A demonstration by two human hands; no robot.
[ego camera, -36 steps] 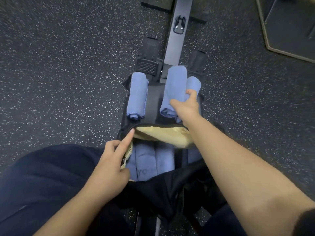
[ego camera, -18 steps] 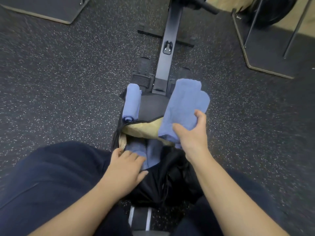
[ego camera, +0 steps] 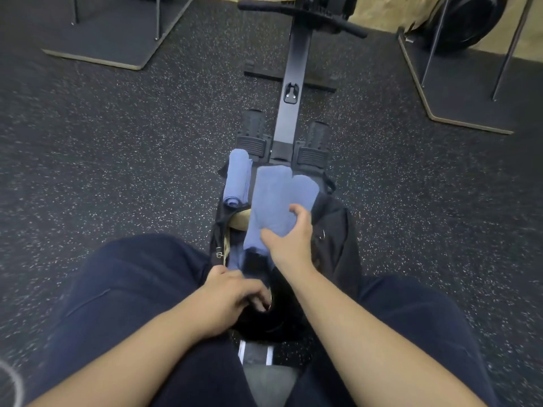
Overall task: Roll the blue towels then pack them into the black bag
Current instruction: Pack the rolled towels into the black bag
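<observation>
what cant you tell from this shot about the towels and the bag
Head view, the only one:
- How many towels are already in the black bag: the right hand and the two rolled towels it holds cover the opening.
- What the left hand is gripping: its fingers curl out of sight.

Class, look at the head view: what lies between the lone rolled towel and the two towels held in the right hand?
A bare dark strip, head view, separates the lone towel from the held towels.

Beyond your fingers you have a rowing machine's rail [ego camera: 295,83], with two footrests [ego camera: 253,133] either side and its handle [ego camera: 302,13] at the far end. Speckled floor [ego camera: 117,148] surrounds it, with mats [ego camera: 117,33] far left and right.
</observation>
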